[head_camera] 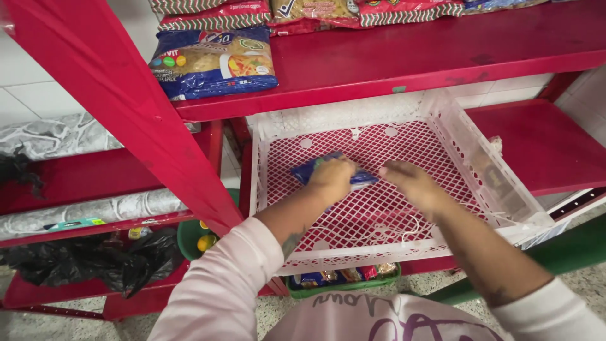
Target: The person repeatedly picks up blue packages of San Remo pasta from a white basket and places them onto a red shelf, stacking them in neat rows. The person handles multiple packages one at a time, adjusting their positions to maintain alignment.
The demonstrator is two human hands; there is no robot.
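Blue packet [315, 169] lying on the mesh floor of a white plastic crate [470, 155], gripped by the closed left hand [331, 179]; right hand [409, 183] just beside it, fingers curled at the packet's end. Crate sits within red shelving [404, 60]; pasta bag [213, 62] above.

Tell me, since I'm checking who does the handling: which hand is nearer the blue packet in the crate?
Left. The left hand lies on the blue packet, covering its middle. The right hand is just beside the packet's right end.
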